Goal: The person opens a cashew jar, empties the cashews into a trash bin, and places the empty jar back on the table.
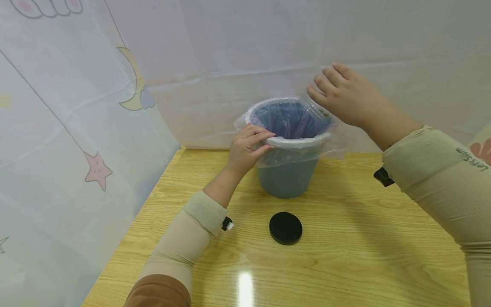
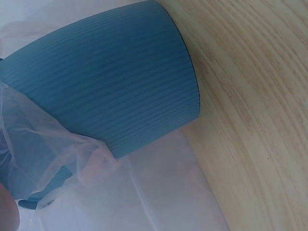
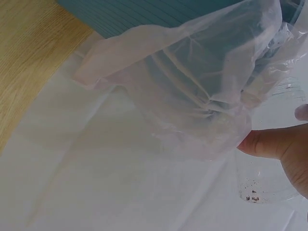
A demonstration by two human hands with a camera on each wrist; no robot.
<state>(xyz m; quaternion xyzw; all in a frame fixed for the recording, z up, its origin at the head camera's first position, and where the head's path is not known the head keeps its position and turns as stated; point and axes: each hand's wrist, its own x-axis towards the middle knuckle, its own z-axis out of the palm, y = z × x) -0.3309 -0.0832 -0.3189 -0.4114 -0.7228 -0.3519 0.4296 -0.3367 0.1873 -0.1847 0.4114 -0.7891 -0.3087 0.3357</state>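
A blue trash can (image 1: 287, 175) stands upright, lined with a thin clear plastic bag (image 2: 43, 130) folded over its white-looking rim. My left hand (image 1: 247, 147) grips the near left of that rim, fingers over the edge and thumb lower on the bag. In my right hand (image 1: 345, 94) is a clear jar (image 3: 269, 173), held tipped at the can's right side with its threaded mouth toward the opening. A few brown bits cling near the jar's base in the right wrist view. My right thumb (image 3: 264, 143) lies along the jar, close to the bag.
A round black lid (image 1: 285, 228) lies flat on the wooden table (image 1: 345, 256), in front of the can. Behind the table hangs a pale sheet (image 1: 230, 47), with a printed one (image 1: 57, 128) at the left.
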